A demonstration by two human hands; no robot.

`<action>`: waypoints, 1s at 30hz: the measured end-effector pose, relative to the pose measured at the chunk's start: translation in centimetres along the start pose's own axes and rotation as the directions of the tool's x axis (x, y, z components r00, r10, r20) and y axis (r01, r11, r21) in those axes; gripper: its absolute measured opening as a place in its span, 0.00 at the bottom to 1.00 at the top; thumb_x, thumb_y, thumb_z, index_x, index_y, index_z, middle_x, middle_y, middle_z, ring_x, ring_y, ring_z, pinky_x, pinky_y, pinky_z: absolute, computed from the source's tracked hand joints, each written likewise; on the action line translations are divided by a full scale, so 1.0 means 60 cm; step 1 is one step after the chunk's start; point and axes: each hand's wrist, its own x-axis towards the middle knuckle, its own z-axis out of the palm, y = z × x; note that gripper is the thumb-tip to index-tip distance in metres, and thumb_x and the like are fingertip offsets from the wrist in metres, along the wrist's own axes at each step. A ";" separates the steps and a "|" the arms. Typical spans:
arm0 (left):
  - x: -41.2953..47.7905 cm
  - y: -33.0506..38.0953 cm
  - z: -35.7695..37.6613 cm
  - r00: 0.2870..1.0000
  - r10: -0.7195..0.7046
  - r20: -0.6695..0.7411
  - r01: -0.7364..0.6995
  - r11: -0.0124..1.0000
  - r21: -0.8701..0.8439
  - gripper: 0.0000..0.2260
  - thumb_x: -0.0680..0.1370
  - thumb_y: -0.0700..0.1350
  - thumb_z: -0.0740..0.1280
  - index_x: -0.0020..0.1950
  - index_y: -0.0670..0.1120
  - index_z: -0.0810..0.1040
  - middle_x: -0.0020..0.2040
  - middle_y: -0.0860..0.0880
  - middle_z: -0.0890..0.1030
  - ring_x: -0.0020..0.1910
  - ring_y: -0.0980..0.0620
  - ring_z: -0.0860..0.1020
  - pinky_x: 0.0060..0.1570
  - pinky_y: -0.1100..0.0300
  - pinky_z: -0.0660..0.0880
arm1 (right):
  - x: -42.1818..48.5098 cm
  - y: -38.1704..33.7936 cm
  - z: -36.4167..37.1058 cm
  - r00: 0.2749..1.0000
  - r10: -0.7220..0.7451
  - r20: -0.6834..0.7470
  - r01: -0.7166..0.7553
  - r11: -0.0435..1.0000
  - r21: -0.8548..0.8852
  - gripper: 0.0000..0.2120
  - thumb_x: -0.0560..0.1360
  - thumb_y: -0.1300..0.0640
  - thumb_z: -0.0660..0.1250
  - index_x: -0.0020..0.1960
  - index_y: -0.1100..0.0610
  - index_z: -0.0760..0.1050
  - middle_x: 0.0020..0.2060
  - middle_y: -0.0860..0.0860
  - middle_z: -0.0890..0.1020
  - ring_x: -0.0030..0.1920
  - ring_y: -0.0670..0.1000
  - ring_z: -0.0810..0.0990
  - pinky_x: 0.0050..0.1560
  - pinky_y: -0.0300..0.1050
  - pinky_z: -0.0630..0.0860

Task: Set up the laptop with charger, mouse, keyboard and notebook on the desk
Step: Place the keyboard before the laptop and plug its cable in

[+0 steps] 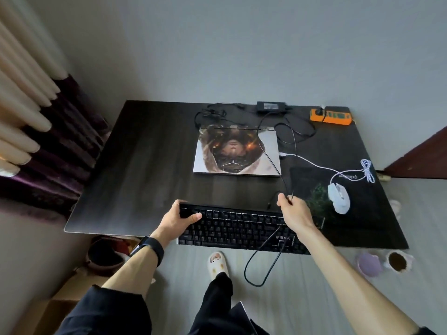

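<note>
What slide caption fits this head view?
Left hand grips a black keyboard at the dark desk edge; right hand pinches a black cable crossing the closed silver laptop.

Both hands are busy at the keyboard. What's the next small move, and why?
Probably slide the keyboard farther onto the desk: the left hand grips its end, and its near edge overhangs the desk while the right hand pinches a black cable looping below.

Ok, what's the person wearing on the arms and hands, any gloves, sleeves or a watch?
No gloves: left hand and right hand are bare. A broad black wristband, likely a watch, sits on the left wrist. A loose black sleeve ends above the bare left forearm; the right forearm is bare too, a dark sleeve edge just showing at the frame's corner.
</note>
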 end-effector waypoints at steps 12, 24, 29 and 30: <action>0.171 -0.005 -0.013 0.964 -0.201 0.174 0.176 0.973 0.147 0.24 0.69 0.54 0.78 0.59 0.49 0.72 0.51 0.51 0.81 0.52 0.52 0.79 0.50 0.60 0.72 | 0.108 -0.082 0.002 0.992 -0.114 -0.058 0.127 0.927 0.353 0.19 0.81 0.46 0.64 0.33 0.51 0.74 0.25 0.46 0.62 0.26 0.47 0.60 0.29 0.41 0.59; 0.242 0.026 0.020 0.928 -0.368 0.057 0.359 0.925 0.121 0.27 0.71 0.58 0.76 0.62 0.44 0.73 0.51 0.46 0.81 0.52 0.44 0.81 0.49 0.53 0.77 | 0.199 -0.140 -0.022 0.985 -0.157 0.065 0.124 0.927 0.354 0.21 0.82 0.49 0.64 0.31 0.51 0.70 0.23 0.40 0.67 0.24 0.41 0.64 0.27 0.31 0.61; 0.276 0.024 0.016 0.928 -0.369 0.048 0.356 0.918 0.173 0.27 0.70 0.59 0.75 0.65 0.48 0.75 0.54 0.46 0.83 0.54 0.44 0.81 0.56 0.52 0.78 | 0.215 -0.148 -0.010 0.988 -0.137 0.071 0.099 0.916 0.388 0.18 0.82 0.51 0.65 0.34 0.56 0.74 0.24 0.43 0.64 0.25 0.43 0.61 0.26 0.32 0.58; 0.278 0.020 0.017 0.929 -0.367 0.044 0.353 0.917 0.185 0.28 0.71 0.59 0.75 0.66 0.48 0.75 0.55 0.46 0.83 0.55 0.43 0.80 0.57 0.51 0.77 | 0.216 -0.149 -0.008 0.991 -0.113 0.067 0.077 0.913 0.401 0.17 0.81 0.52 0.65 0.36 0.58 0.74 0.25 0.45 0.62 0.25 0.45 0.59 0.25 0.35 0.56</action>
